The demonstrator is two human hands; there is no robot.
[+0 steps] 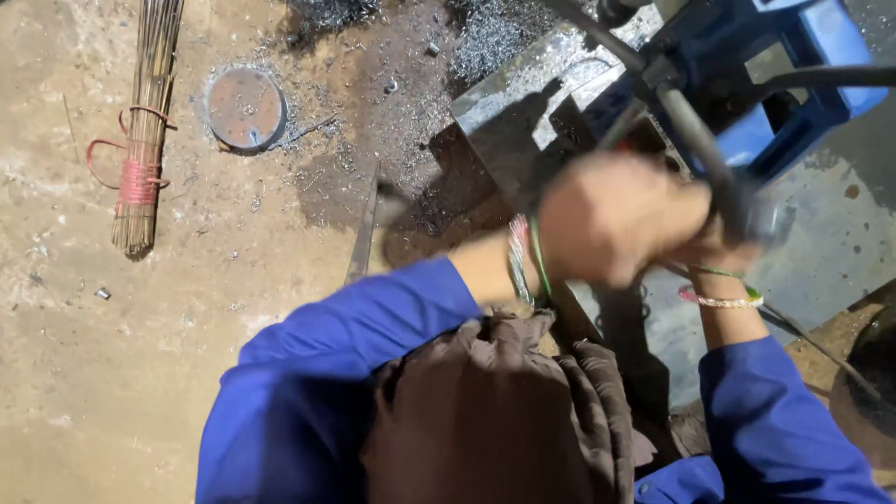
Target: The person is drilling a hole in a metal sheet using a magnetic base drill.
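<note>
Both hands are wrapping around the lower end of the long grey metal lever (pixel 695 140), fingers curled tight on it: the blurred left hand (pixel 616 219) is covering the front, the right hand (pixel 714 250) is clutching from behind. The lever is slanting up to the blue machine vise (pixel 747 84) on the steel bench (pixel 821 243). Off on the dirt floor (pixel 112 392), a stick broom bound with red cord (pixel 145 131) and a round rusty metal disc (pixel 245 107) are lying among shavings.

Bright blue sleeves (pixel 317 373), a brown cloth (pixel 485 420) at the front, and thin beaded bangles (pixel 719 301) on both wrists.
</note>
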